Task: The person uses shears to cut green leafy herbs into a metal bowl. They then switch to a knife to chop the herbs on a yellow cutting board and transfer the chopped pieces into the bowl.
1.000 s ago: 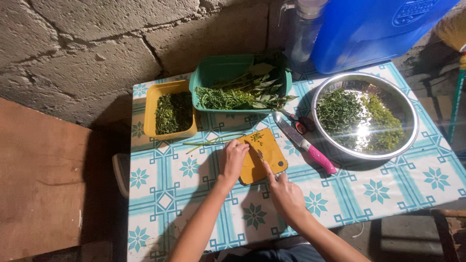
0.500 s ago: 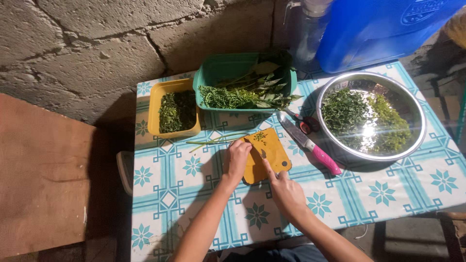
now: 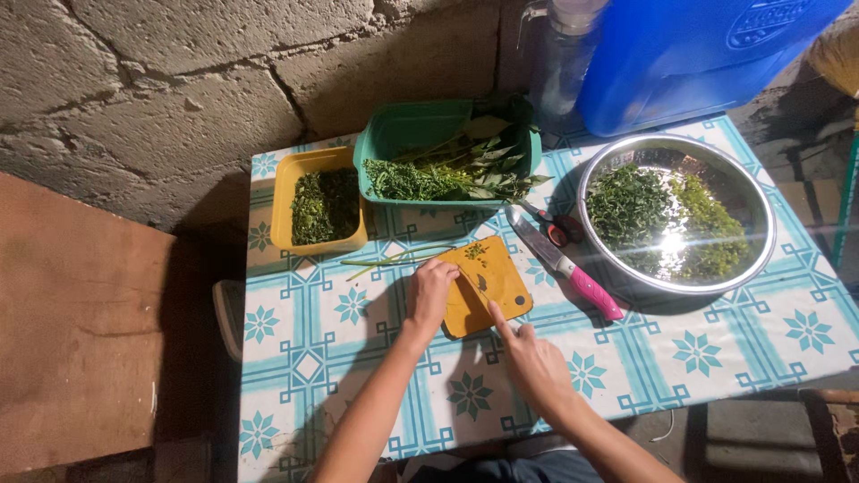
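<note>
A small yellow-orange cutting board (image 3: 495,275) lies on the tiled-pattern table (image 3: 313,358), with a few green bits at its far corner. My left hand (image 3: 432,289) rests on the board's left edge, fingers curled over it. Just below the board is my right hand (image 3: 528,353), its index finger stretched out and touching the board's near edge. A thin green stem (image 3: 394,260) lies left of the board. A pink-handled knife (image 3: 562,265) lies to the board's right, with no hand on it.
A yellow tub of chopped greens (image 3: 320,207) and a teal tub of leafy stems (image 3: 443,161) stand at the back. A steel bowl of chopped greens (image 3: 676,215) sits right, scissors (image 3: 553,228) beside the knife. A blue container (image 3: 698,54) stands behind; a wall runs along the back.
Both hands stay at the board; the right index finger has reached up to the board's near edge. The view has shifted slightly.
</note>
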